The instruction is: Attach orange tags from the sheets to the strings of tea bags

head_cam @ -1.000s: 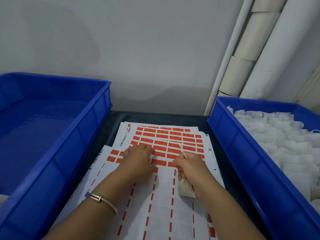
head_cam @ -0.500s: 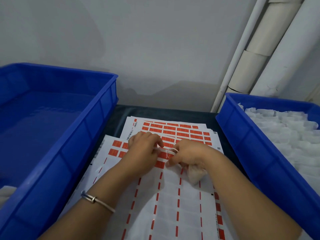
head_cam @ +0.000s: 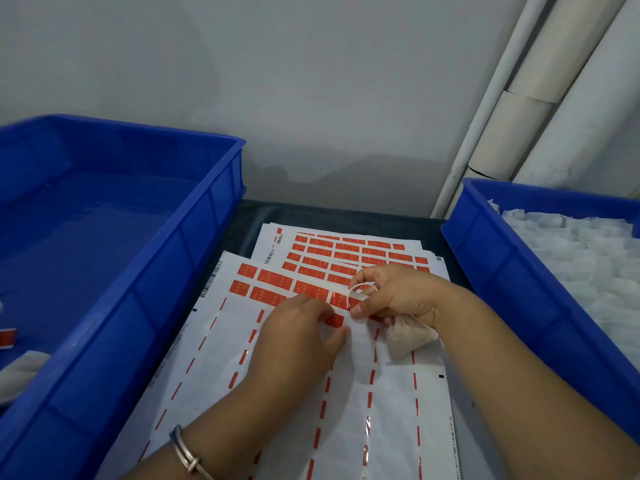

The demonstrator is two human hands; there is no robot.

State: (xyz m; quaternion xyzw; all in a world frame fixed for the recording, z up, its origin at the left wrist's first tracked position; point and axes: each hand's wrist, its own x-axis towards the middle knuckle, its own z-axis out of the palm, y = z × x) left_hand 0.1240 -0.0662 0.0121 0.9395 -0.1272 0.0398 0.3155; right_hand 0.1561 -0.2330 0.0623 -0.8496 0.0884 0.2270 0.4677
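Lying flat at the centre of a dark table top [head_cam: 346,216], a glossy white sheet [head_cam: 277,393] is seen with most of its tags already peeled away, only thin red dashes being left in rows down the backing; a band of rectangular orange tags [head_cam: 273,280] remains across its far end, at twelve o'clock from the hands. A second sheet [head_cam: 346,251], more fully covered with orange rectangles, is partly tucked beneath it further back. The left hand [head_cam: 298,337] is curled knuckles-up on the near sheet, its fingertips bent down against an orange tag at the edge of the peeled area; whether that tag is pinched or merely pressed cannot be told. The right hand [head_cam: 398,296], just at three o'clock from the left, is clenched around a tea bag [head_cam: 408,336], a small soft pouch of pale fibrous paper that bulges out below the palm, while its thin white string [head_cam: 360,294] is looped up between thumb and fingers. A silver bangle [head_cam: 183,452] is worn on the left wrist. Smooth blue plastic crates flank the sheets: the crate at nine o'clock [head_cam: 156,306] is deep and mostly bare inside, the crate at three o'clock [head_cam: 519,289] is heaped with crinkled white tea bags. Behind, a plain grey wall [head_cam: 277,81] is met by white pipes [head_cam: 502,98] running up at two o'clock.
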